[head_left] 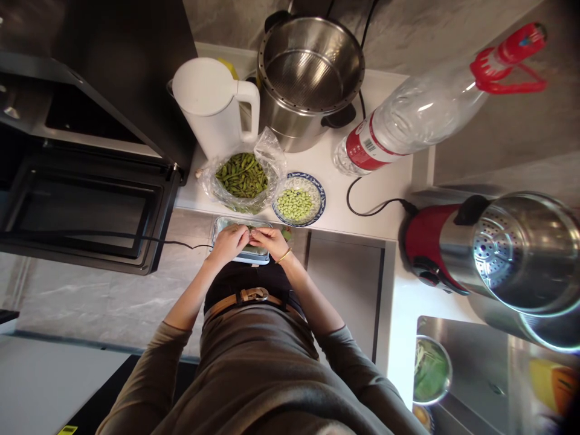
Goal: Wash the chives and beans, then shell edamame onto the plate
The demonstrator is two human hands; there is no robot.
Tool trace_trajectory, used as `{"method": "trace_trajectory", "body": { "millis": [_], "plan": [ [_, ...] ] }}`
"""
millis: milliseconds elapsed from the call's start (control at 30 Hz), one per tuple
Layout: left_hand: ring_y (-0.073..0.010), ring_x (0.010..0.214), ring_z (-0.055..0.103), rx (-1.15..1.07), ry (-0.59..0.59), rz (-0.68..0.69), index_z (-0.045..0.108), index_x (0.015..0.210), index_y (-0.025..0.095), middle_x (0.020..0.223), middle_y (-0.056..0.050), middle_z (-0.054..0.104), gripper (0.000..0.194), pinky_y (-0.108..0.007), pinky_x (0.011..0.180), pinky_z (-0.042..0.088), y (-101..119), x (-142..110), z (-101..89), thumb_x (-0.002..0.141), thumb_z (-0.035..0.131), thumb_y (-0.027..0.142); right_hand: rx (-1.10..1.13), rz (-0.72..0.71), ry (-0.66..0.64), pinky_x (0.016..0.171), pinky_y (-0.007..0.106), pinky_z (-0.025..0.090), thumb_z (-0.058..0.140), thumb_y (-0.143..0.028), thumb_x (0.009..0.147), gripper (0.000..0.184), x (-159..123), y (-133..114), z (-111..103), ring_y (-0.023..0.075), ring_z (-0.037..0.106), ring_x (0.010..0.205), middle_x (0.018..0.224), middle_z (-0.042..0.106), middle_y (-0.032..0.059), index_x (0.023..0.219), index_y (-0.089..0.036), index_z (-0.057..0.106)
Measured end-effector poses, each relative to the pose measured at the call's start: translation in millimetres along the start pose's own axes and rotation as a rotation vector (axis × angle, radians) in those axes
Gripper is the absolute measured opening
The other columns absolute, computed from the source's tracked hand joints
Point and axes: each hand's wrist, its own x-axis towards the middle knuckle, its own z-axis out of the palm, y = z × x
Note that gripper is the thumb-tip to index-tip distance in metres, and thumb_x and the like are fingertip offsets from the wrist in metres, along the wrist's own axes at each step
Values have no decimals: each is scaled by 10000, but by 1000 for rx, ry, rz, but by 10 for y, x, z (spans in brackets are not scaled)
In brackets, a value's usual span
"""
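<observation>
My left hand (230, 241) and my right hand (272, 240) meet fingertip to fingertip at waist height, both closed in a pinch. Whatever lies between the fingers is too small and covered to make out. Directly under them is a light-coloured bin (254, 259), with some green bits inside. On the counter beyond, a clear plastic bag (272, 151) stands open, full of green bean pods (243, 175). To its right, shelled pale green beans (294, 204) lie on a blue-rimmed plate (321, 192).
Behind the bag stand a white pitcher (212, 115) and a steel pot (290, 121). A large plastic bottle (408, 121) and a red-and-steel appliance (435, 241) are at right, above a sink (475, 362). An open oven door (90, 211) juts out at left, crossed by a black cable.
</observation>
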Motion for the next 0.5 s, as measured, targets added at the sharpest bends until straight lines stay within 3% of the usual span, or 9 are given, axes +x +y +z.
{"method": "trace_trajectory", "body": {
  "millis": [167, 300, 500],
  "plan": [
    [-188, 817, 585, -109, 73, -43, 618, 907, 206, 836, -59, 649, 217, -308, 799, 446, -14, -32, -46, 916, 421, 296, 132, 19, 32, 748, 287, 586, 884, -369, 470, 347, -9, 0, 12, 140, 695, 687, 713, 728, 4, 720, -186, 728],
    [-185, 970, 599, -264, 119, 4, 641, 1080, 225, 1027, -71, 667, 261, -317, 892, 458, -8, -64, -38, 903, 458, 285, 194, 50, 2, 764, 297, 580, 899, -315, 432, 362, -10, 34, -6, 146, 692, 688, 719, 735, 2, 732, -200, 732],
    [-166, 886, 626, -401, 219, -14, 721, 970, 236, 954, -59, 690, 222, -304, 849, 487, 36, -70, -37, 872, 533, 301, 245, 63, -19, 764, 269, 570, 881, -287, 499, 292, -15, 86, -3, 130, 682, 699, 747, 739, 1, 737, -206, 732]
  ]
}}
